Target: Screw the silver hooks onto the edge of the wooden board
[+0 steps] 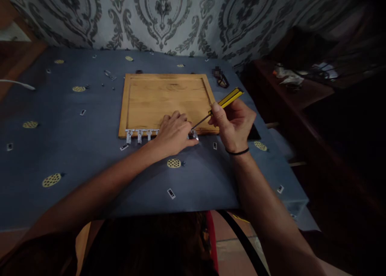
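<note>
A wooden board (165, 97) lies flat on a blue cloth-covered table (75, 147). A metal rack of hooks (140, 134) runs along its near edge. My left hand (175, 133) rests closed over the rack's right part, fingers pressing it against the board. My right hand (233, 123) grips a yellow-and-black screwdriver (227, 100), its tip pointing down-left at a hook end (193, 135) beside my left fingers.
Small screws and bits (108, 75) lie scattered at the back left of the cloth. A pair of dark glasses (221, 79) lies behind the board's right corner. A white cable (18, 84) is at far left. A dark wooden bench (295, 91) stands to the right.
</note>
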The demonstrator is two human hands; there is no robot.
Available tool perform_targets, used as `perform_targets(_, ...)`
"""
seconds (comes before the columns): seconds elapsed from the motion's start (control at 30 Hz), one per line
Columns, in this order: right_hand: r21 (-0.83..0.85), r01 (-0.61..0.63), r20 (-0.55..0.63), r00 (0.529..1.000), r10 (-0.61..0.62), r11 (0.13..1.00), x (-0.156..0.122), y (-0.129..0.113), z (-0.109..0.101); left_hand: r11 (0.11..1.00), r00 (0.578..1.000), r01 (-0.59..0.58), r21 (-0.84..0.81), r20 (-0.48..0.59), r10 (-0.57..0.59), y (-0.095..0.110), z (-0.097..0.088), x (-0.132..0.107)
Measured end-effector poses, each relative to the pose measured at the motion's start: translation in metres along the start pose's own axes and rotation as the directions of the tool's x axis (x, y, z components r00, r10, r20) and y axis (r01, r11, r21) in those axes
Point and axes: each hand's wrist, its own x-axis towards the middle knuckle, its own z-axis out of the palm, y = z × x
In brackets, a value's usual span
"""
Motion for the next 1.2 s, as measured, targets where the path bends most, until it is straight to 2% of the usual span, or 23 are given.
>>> perform_targets(0.3, -0.025, 0.011, 0.01, 1.0, -0.011, 1.0, 0.0, 0.002, 0.001, 1.0, 1.0, -0.001, 0.009, -0.002, 0.001, 0.001, 0.0, 0.0)
perform_targets(0.57, -0.109, 0.09, 0.013, 0.996, -0.089, 0.99, -0.001, 0.008, 0.0, 1.0, 0.999, -0.002, 0.015, -0.032, 0.003, 0.0, 0.005, 0.0)
perform_targets(0.9, -0.075, 0.053, 0.028, 0.998, -0.051, 0.996, 0.0, 0.007, -0.001, 1.0, 1.0, 0.002, 0.007, -0.001, -0.002, 0.001, 0.0, -0.001)
perform_targets(1.2, 0.024, 0.104, 0.101, 0.989, -0.106, 0.994, -0.004, -0.001, 0.004, 1.0, 1.0, -0.01, 0.016, -0.024, 0.01, 0.0, 0.003, -0.001)
